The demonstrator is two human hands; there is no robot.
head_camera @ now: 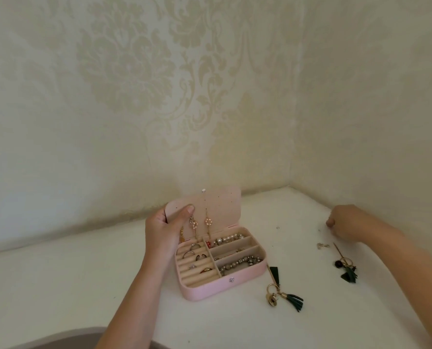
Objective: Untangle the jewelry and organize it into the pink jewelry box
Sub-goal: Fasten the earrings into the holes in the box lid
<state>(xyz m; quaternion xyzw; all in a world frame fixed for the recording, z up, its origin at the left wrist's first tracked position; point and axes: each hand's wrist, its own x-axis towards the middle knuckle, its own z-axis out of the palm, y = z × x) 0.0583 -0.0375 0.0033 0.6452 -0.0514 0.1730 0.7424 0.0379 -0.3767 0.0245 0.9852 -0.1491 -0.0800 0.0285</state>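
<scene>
The pink jewelry box stands open on the white table. Several rings sit in its ring rolls and beaded bracelets lie in the right compartments. Two gold dangle earrings hang from the raised lid. My left hand grips the lid's left edge, thumb on its inner face. My right hand is far right on the table, fingers curled at something tiny; what it pinches is hidden. Two green tassel earrings lie loose: one near the box, another further right.
A small chain piece and a tiny stud lie on the table between the box and my right hand. Patterned walls meet in a corner behind. A grey curved edge shows at bottom left.
</scene>
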